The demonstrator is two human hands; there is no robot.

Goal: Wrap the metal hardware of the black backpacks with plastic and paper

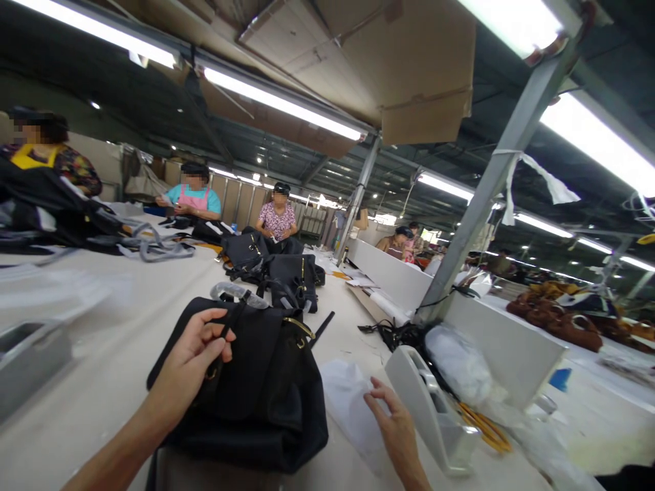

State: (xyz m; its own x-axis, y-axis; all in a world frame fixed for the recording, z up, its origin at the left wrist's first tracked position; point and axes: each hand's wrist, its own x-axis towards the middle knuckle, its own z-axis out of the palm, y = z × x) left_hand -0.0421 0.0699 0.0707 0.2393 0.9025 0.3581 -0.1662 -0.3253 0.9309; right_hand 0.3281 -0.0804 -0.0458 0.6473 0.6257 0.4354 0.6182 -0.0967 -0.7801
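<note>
A black bag (256,382) with gold-coloured metal fittings lies on the pale table before me. My left hand (202,348) is over its left part, thumb and fingers pinched on a thin black strap. Clear plastic wraps the handle (238,293) at the bag's far edge. To the right of the bag, my right hand (389,412) has its thumb and index finger close together beside a thin white sheet (351,395); whether it grips the sheet's edge is too unclear to tell. A grey tape dispenser (434,409) stands just right of that hand.
More black bags (291,273) lie farther along the table (127,341). Another dispenser (35,361) is at the left edge. Yellow-handled scissors (486,426), plastic wrapping (458,361) and a metal post (481,204) are on the right. Several people sit around the far end.
</note>
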